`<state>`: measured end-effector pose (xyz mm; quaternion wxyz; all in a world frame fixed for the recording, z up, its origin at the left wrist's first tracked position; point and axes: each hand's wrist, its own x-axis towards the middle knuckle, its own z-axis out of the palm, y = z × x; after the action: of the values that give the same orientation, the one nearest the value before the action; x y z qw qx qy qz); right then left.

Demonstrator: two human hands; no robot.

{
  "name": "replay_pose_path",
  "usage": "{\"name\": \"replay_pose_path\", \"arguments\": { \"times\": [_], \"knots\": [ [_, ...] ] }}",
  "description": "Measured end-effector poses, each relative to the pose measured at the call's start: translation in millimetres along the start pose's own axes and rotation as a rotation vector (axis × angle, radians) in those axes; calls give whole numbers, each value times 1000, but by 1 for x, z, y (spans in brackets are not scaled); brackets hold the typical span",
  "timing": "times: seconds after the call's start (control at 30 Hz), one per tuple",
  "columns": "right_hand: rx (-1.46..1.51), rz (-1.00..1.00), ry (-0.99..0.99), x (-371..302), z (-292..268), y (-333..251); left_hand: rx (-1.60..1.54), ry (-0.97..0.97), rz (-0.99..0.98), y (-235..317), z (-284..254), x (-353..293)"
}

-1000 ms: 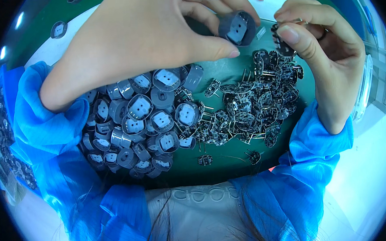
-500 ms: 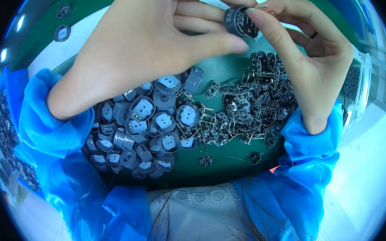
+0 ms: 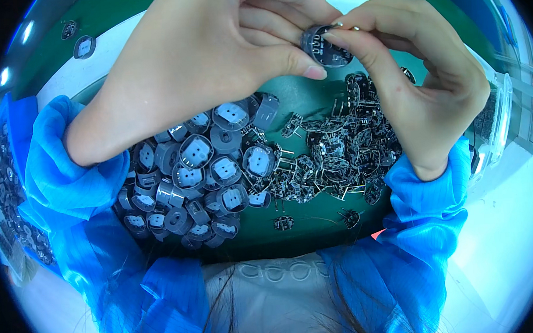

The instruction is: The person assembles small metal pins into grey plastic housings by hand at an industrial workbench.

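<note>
Near the far side of the table, my left hand (image 3: 217, 62) grips a small rounded grey plastic housing (image 3: 307, 40) between thumb and fingers. A black circuit board (image 3: 334, 55) sits at the housing's open face; how deep it lies I cannot tell. My right hand (image 3: 422, 65) is closed, its thumb and forefinger pinching metal pins at the board's upper edge. Another small dark board (image 3: 407, 75) shows beside the right hand's curled fingers; whether it is held is unclear. Below the hands lie a heap of grey housings (image 3: 227, 169) and a pile of pinned black boards (image 3: 333, 153).
Two loose boards (image 3: 284, 223) (image 3: 349, 218) lie near the table's front edge. A single housing (image 3: 84, 47) and a small board (image 3: 69, 29) rest at the far left. More grey parts (image 3: 17, 188) fill a blue-edged container at left; a clear bin (image 3: 500, 121) stands at right.
Both hands have shifted slightly nearer and left with the housing. The board's face has tilted more into view, and the right fingers have curled in closer over the pins.
</note>
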<state>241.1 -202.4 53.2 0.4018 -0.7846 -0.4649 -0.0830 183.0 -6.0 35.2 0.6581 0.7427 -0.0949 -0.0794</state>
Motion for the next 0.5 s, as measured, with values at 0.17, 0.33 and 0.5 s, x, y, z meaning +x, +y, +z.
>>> {"name": "replay_pose_path", "arguments": {
  "times": [0.17, 0.33, 0.5],
  "knots": [
    [-165, -251, -74, 13, -7, -9, -24, 45, -50, 9, 2, -15],
    [-270, -335, -101, 17, -15, -4, -178, -10, -92, 9, -4, -5],
    [-157, 182, -307, 17, -14, -54, -147, 21, -239, 50, -12, -6]
  ]
}}
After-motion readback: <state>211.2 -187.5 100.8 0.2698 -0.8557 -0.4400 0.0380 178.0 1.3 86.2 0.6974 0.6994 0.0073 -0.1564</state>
